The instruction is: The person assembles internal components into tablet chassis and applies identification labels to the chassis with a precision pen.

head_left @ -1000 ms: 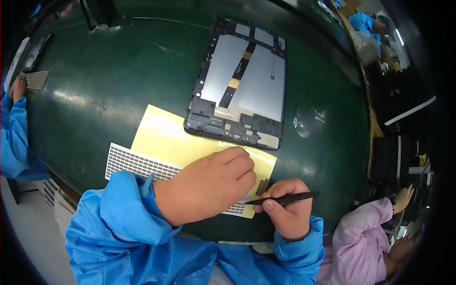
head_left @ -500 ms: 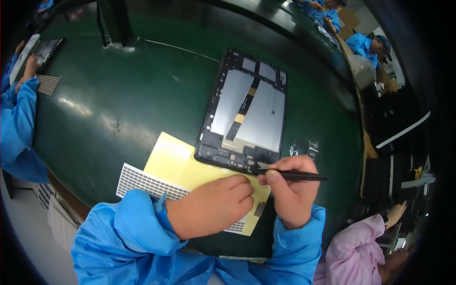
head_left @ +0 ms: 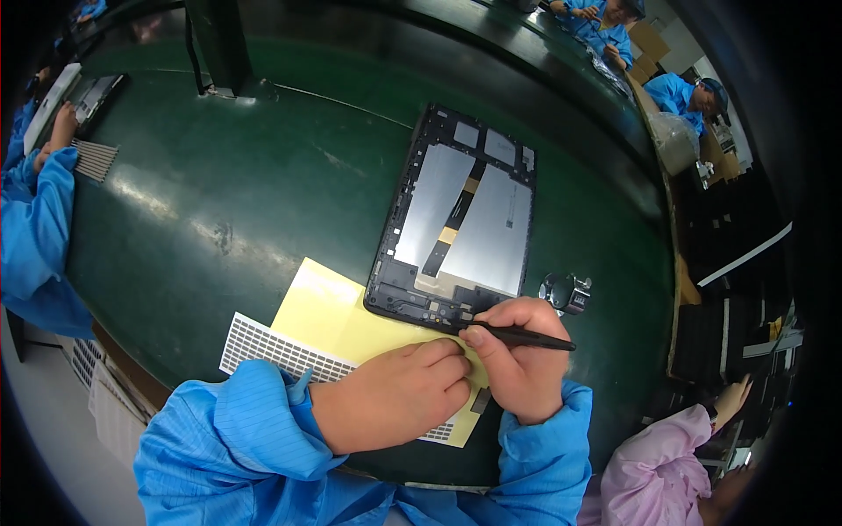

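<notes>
An opened tablet (head_left: 506, 241) with a black frame, a silver inner plate and a dark ribbon cable (head_left: 458, 210) lies inner side up before me. My right hand (head_left: 529, 375) pinches black tweezers (head_left: 531, 337), their tip end at the tablet's near edge, partly hidden by my fingers. Just beside it, my left hand (head_left: 395, 390) is closed with curled fingers over a yellow sheet (head_left: 317, 298) and a white sheet of small dark rectangles (head_left: 263, 344). Whatever the left fingertips grip is hidden. The tablet's near edge overlaps the yellow sheet.
Right of the tablet sits a small dark round object with a metallic piece (head_left: 574, 295). A co-worker's blue sleeve (head_left: 35, 228) and a bundle of thin rods (head_left: 95, 160) are at the left. Another person's pink sleeve (head_left: 658, 460) is at lower right. A dark post (head_left: 215, 44) stands at the back.
My right hand has shifted a little left along the tablet's near edge, and the tweezers tilt more, their back end lower. My left hand stays in place. The whole view has shifted slightly.
</notes>
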{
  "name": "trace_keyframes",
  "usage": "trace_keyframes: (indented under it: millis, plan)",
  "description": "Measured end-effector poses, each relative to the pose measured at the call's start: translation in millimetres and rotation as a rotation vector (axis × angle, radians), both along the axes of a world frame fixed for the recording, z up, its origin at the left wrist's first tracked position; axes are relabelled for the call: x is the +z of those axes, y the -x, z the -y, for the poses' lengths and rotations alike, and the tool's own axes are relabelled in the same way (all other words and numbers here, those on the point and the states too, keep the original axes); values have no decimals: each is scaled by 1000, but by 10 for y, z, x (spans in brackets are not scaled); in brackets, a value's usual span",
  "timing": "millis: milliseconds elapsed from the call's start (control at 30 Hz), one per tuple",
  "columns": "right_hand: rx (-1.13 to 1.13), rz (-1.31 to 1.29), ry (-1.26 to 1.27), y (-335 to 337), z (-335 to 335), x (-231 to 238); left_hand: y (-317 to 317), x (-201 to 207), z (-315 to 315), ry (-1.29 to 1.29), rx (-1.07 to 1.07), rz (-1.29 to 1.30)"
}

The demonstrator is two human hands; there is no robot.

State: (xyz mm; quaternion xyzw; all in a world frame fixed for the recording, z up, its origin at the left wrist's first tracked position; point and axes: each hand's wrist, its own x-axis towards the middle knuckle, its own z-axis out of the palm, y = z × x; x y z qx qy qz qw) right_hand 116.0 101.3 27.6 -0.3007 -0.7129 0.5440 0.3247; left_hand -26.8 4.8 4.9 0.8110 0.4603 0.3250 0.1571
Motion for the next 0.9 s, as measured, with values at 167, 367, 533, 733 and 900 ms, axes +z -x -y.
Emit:
trace_keyframes:
  millis: [167, 367, 533, 733, 900]
  plan:
    - [70, 77, -248, -26, -51, -25, 3, 20, -7, -16, 21, -44]
    - [6, 8, -144, 11, 10, 0, 18, 24, -30, -5, -7, -59]
    - [14, -24, -205, -21, -32, -46, 1, 8, -48, -38, -57, -60]
    - [-195, 36, -536, -197, -117, 1, 139, 273, -34, -227, 23, -5]
    - [-253, 163, -562, -226, -98, -123, 436, 75, -146, -302, 636, 242]
